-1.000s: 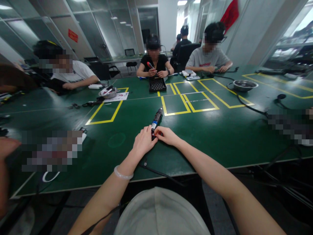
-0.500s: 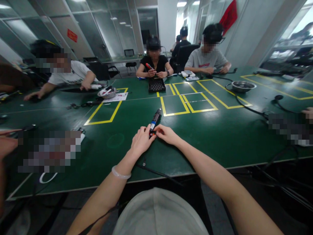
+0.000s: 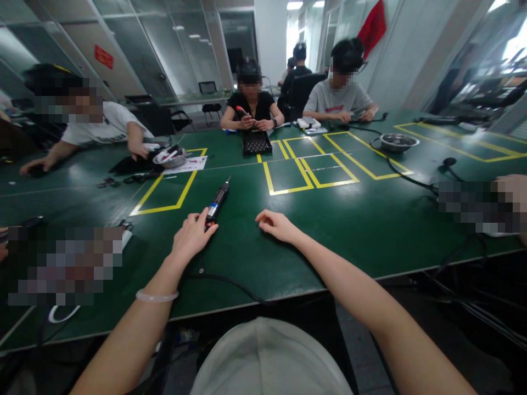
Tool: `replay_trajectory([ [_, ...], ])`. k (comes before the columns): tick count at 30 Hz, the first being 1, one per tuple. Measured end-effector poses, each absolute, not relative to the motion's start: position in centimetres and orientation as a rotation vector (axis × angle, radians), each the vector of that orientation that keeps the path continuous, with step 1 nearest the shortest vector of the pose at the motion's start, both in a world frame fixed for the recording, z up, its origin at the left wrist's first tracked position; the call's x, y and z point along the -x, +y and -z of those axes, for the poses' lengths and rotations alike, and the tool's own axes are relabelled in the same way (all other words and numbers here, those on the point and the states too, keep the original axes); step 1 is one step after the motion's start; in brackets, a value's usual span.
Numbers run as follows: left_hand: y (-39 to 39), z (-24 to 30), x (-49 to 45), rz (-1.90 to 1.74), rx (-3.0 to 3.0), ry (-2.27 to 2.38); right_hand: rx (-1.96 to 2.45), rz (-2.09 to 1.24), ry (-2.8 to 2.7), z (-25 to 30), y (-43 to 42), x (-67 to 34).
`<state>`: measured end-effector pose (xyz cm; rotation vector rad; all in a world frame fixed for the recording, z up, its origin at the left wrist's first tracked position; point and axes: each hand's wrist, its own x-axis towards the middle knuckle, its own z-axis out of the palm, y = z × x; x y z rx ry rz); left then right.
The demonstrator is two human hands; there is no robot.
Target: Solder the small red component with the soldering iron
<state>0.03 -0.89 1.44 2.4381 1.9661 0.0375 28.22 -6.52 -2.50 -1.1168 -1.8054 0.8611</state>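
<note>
A black electric screwdriver (image 3: 218, 198) with a blue-and-white band and an orange-red end lies slanted on the green table, its thin metal bit pointing away from me. My left hand (image 3: 193, 236) is closed around its near end, hiding part of it. A pale bracelet (image 3: 157, 297) circles my left wrist. To the right, my right hand (image 3: 279, 225) rests low over the table, apart from the screwdriver, with fingers loosely curled and nothing visible in them.
A black cable (image 3: 234, 282) runs along the table's near edge. Yellow tape frames (image 3: 288, 192) mark the green table (image 3: 321, 225). Farther off are a metal bowl (image 3: 398, 144) and a black tray (image 3: 257, 145) before a seated person. Other people sit around the table.
My left hand has moved left with the screwdriver. My right hand has come off it and stays about where it was. The view has shifted slightly.
</note>
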Motion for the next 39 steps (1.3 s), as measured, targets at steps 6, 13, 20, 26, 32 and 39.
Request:
replay_trajectory([
  [6,1.4,-1.3,7.0,-0.076,-2.253,2.184,1.139,-0.879,-1.81,2.7,-6.4,-28.1],
  [13,2.4,-1.5,11.0,-0.194,-2.12,2.37,1.149,-0.906,-1.798,2.9,-6.3,-28.1],
  [20,1.3,-1.5,10.3,-0.338,-2.258,2.434,1.137,-0.959,-1.802,2.9,-6.3,-28.0],
  [26,1.0,-1.5,10.0,-0.291,-2.289,2.443,1.145,-0.959,-1.817,2.8,-6.4,-28.1],
  [32,0.9,-1.6,10.0,-0.431,-2.294,2.461,1.142,-0.925,-1.841,2.6,-6.5,-28.1],
  [39,-0.2,-1.9,3.9,-0.951,-2.38,1.697,1.14,-0.919,-1.843,2.8,-6.3,-28.1],
])
